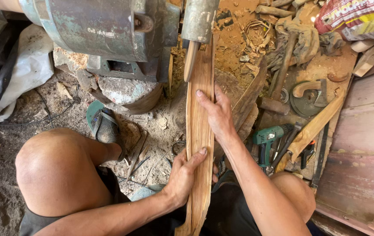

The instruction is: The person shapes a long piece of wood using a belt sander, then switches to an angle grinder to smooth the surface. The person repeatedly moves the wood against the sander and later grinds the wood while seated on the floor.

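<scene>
Long curved pale wooden strip point(200, 131) steadied toward twelve o'clock against grey-green grinding machine point(108, 30), left hand point(182, 175) fingers wrapped on its edge, right hand point(215, 113) fingers pressed flat together on top.

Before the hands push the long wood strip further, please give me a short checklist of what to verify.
1. Left hand holds the long wood strip at its near part: ok.
2. Right hand presses flat on the strip higher up: ok.
3. Strip's far end lies at the machine's spindle: ok.
4. Fingers apart from the spindle: ok.
5. Spindle turning: cannot tell.
6. Green drill lies apart from the strip: ok.
</scene>
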